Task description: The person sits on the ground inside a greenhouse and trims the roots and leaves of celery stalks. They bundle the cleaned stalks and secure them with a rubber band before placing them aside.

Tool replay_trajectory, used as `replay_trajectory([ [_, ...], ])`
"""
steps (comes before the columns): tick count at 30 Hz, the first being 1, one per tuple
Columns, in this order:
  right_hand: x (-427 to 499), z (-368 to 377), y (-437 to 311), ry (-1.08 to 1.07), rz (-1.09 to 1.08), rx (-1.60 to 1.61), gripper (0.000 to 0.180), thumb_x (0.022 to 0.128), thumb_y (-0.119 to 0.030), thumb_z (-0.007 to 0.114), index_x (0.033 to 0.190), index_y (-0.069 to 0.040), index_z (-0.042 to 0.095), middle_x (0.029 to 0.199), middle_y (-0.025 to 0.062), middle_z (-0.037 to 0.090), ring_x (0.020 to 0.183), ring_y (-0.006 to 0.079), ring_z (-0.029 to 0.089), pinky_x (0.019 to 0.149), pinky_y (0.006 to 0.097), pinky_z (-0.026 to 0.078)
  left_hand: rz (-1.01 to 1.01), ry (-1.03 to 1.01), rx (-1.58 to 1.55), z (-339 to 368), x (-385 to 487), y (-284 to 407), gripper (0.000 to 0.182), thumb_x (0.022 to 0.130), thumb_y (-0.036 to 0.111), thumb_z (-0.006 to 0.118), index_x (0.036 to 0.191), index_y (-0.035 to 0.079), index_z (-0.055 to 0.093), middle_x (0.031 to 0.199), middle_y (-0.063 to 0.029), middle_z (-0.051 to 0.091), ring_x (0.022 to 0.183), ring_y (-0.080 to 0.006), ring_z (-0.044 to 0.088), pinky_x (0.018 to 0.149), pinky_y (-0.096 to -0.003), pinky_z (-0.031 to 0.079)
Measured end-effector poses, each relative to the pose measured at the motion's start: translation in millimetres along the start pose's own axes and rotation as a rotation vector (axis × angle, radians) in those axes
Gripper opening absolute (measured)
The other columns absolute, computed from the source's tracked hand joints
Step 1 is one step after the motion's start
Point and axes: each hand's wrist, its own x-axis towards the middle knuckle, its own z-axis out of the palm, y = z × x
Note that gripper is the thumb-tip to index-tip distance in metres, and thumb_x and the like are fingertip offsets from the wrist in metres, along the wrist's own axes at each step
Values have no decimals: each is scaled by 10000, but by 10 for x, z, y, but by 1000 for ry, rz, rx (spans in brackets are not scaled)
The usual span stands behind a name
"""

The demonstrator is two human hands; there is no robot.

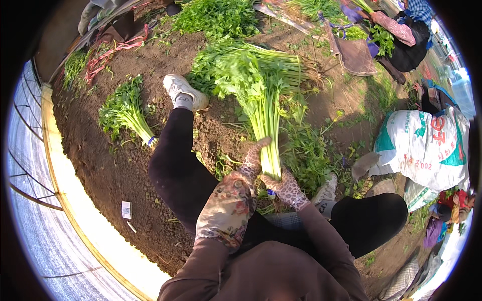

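A leafy bunch of celery stands between my legs, its leaves pointing away from me. My left hand, in a leopard-print glove with a floral sleeve cover, is closed around the stalks' left side. Lower down, my right hand, gloved alike, grips the base of the bunch. A bit of blue band shows beneath that hand. Beyond lies a large pile of celery with roots to the right. Left of my bent leg, a celery bunch tied with a blue band lies on the soil.
A white and green woven sack sits at the right. Loose leaves litter the ground by my right foot. Red strips lie upper left. A co-worker's patterned sleeve shows upper right. The greenhouse wall curves along the left.
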Motion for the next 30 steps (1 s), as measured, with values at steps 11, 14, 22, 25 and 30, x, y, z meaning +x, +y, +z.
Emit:
replay_trajectory([
  [11,-342,-250,-522,411,-382,100,458,860,-310,763,1168,-5,618,1056,157,695,1001,238,686,848,362,596,31,10,211,265,-155,404,422,819,281,716,1094,-35,663,1011,-148,710,901,-252,678,874,-389,548],
  [14,-254,-241,-721,446,-372,125,304,850,-140,775,1079,14,647,959,103,692,885,191,675,801,325,587,63,-93,259,90,-88,312,540,908,429,611,1145,-55,653,1163,-183,667,1042,-263,657,942,-376,539],
  [22,-497,-359,-541,3,-529,1074,209,1004,-251,576,1060,-54,617,684,6,575,572,137,552,643,327,562,156,-72,-68,443,-179,634,400,803,255,729,1065,-17,597,862,-139,676,759,-251,682,729,-361,616],
  [25,-671,-511,-410,193,-349,1077,269,1023,-298,543,1056,-36,598,625,-33,468,484,73,390,463,263,394,224,22,-219,261,-172,637,340,816,214,732,1025,-17,594,809,-112,659,672,-227,673,599,-340,618],
  [30,-579,-723,73,517,-314,498,254,1002,-240,589,1157,-40,607,834,47,610,652,134,540,576,285,458,288,161,-173,139,-168,661,430,853,238,729,1182,12,570,885,-83,654,757,-187,676,688,-323,611],
])
